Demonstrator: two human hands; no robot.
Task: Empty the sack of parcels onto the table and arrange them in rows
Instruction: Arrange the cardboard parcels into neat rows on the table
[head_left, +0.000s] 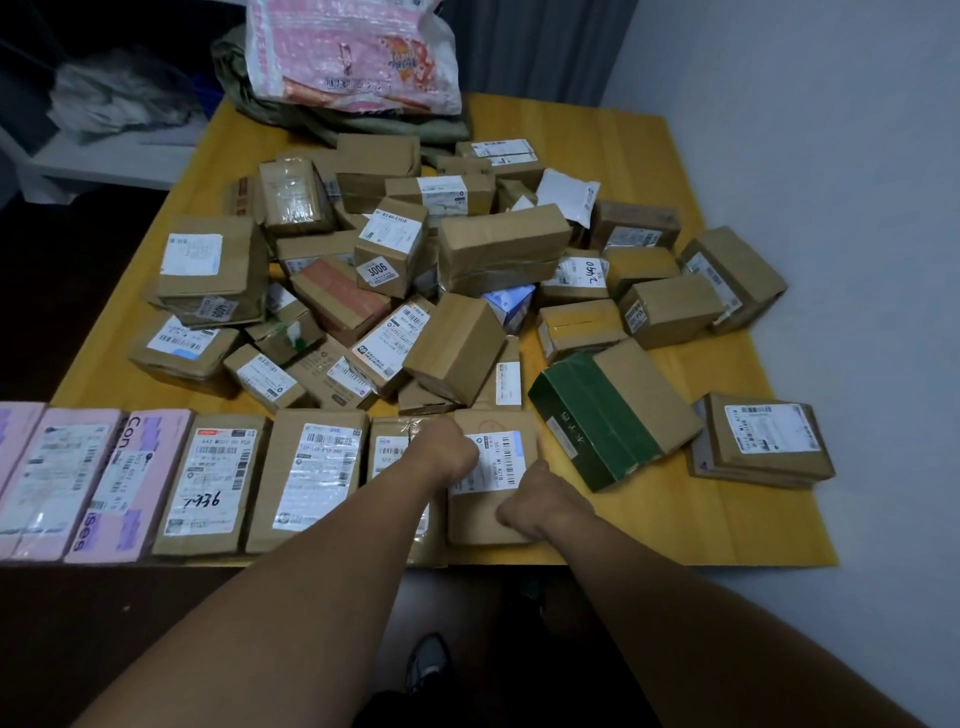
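Both hands are down on the brown parcel at the table's near edge. The right hand grips its near right corner, thumb up the side. The left hand curls at its left edge, seemingly gripping, though the fingers are hidden. Left of the hands runs the row of parcels, beyond them sits the loose pile, and farther still the sack.

Row of parcels along near edge of table; end parcel at its R. Loose pile behind row, mid-table. Sack at far edge, behind pile. Two-box stack R of row.
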